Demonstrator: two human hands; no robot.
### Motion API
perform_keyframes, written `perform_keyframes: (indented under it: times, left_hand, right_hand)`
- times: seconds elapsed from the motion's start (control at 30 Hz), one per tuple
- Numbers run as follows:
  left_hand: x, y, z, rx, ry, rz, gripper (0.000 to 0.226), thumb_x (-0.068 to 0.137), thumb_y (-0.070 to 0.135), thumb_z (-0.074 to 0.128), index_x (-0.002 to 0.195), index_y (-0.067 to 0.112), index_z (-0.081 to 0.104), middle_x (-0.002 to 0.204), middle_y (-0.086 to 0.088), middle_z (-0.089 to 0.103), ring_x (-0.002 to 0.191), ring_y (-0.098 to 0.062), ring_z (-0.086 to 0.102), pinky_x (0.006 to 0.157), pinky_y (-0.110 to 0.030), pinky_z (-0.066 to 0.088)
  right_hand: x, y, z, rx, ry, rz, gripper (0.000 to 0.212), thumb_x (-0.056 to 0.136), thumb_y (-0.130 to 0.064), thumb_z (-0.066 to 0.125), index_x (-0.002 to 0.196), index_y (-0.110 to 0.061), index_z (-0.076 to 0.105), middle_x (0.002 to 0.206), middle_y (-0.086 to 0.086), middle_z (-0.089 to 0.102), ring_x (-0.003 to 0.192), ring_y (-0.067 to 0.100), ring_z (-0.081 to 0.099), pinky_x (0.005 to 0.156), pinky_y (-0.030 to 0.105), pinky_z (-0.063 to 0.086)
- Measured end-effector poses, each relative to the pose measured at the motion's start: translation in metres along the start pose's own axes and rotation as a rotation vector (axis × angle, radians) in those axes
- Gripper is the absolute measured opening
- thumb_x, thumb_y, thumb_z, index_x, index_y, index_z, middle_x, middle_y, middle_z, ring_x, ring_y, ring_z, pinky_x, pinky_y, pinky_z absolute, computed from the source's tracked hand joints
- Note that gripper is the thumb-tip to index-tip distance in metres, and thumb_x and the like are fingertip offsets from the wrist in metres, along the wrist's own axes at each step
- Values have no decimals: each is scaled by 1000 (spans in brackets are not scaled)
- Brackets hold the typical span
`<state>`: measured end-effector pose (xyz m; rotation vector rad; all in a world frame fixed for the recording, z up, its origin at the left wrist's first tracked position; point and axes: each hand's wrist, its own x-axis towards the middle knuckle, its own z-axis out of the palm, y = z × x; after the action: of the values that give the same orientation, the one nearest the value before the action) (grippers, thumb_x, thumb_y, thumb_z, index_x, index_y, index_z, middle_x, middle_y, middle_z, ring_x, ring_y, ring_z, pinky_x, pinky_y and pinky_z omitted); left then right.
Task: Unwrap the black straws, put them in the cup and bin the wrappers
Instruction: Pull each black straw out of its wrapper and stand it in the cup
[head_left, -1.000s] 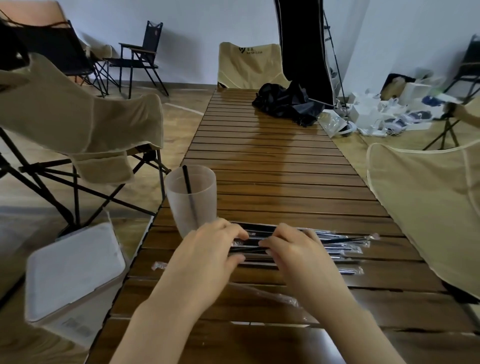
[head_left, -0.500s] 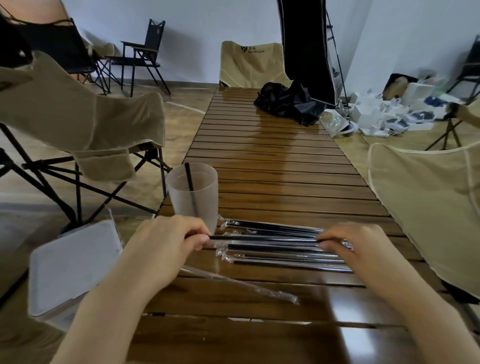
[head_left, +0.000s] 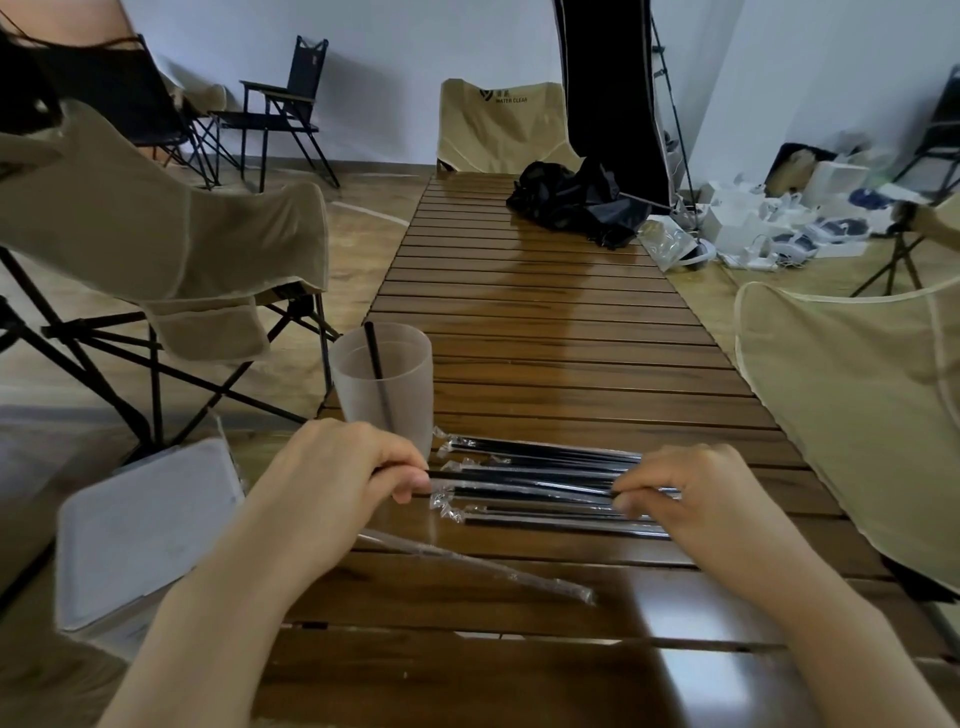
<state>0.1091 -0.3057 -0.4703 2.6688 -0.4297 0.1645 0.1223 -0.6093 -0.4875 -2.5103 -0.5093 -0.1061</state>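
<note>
A frosted plastic cup (head_left: 400, 395) stands near the left edge of the slatted wooden table (head_left: 545, 322), with one black straw (head_left: 375, 364) leaning inside it. Just in front of it lie several wrapped black straws (head_left: 540, 512) side by side. My left hand (head_left: 337, 478) pinches the left end of one black straw (head_left: 519, 476) held above the pile. My right hand (head_left: 691, 499) pinches the clear wrapper at that straw's right end. An empty clear wrapper (head_left: 478, 564) lies on the table nearer to me.
A white lidded bin (head_left: 140, 525) stands on the floor left of the table, below my left arm. Folding chairs stand on both sides, a beige one (head_left: 852, 405) close on the right. A black bag (head_left: 576, 202) lies at the table's far end.
My hands have drawn apart from the middle of the pile. The left one has pulled the black straw leftward, out of the wrapper that the right one holds.
</note>
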Motion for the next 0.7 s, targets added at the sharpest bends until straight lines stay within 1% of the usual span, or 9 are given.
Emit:
perform_keyframes:
  times: [0.07,0.13,0.27,0.37,0.43,0.57,0.63,0.7]
  left_hand:
    - [0,1,1,-21,-9,9,20,85,48,56,84,37,73,67,22,65,80,9,61,68,-5,39]
    - [0,2,3,-35,-15,21,20,85,47,57,84,36,74,66,21,65,83,9,61,67,-4,39]
    - [0,5,6,-45,-19,27,18,87,43,59,86,35,75,66,22,64,79,6,62,68,-4,38]
    - [1,8,7,-50,-28,25,17,88,42,59,88,36,75,68,22,64,78,8,62,68,-2,37]
    - [1,10,8,-58,-44,31,16,88,41,59,90,36,74,70,21,65,77,8,62,69,-2,37]
    - [2,11,11,-60,-65,37,17,88,41,59,91,34,75,71,19,67,76,7,62,71,0,38]
    - [2,12,13,-63,-50,43,16,89,39,60,89,34,75,69,20,65,77,7,62,71,-1,39]
    - [1,15,14,-69,-40,48,14,90,37,60,88,36,74,67,22,63,80,8,62,71,-2,40]
  right_hand:
    - [1,-5,3,16,4,-12,16,81,-14,70,74,-28,76,70,-16,67,79,1,60,70,18,46]
    - [2,-7,6,31,16,-31,17,81,-13,71,75,-28,76,71,-17,67,80,1,60,71,16,46]
    - [3,-13,10,50,33,-55,17,80,-10,72,75,-26,76,71,-16,67,82,1,60,72,12,45]
    - [3,-17,14,62,42,-48,18,81,-11,71,75,-28,76,70,-19,65,81,0,59,68,7,42]
    - [4,-19,16,64,45,-51,18,81,-12,71,76,-29,75,70,-21,63,80,0,59,67,6,40]
    - [5,-24,19,62,26,-83,15,81,-15,71,79,-28,76,72,-20,64,80,0,59,67,8,42]
    - [5,-25,22,47,12,-104,13,81,-15,71,79,-27,76,71,-21,63,78,-1,59,68,11,43]
    - [4,-26,26,30,2,-109,12,81,-15,71,80,-27,76,71,-24,60,76,-3,57,69,11,41]
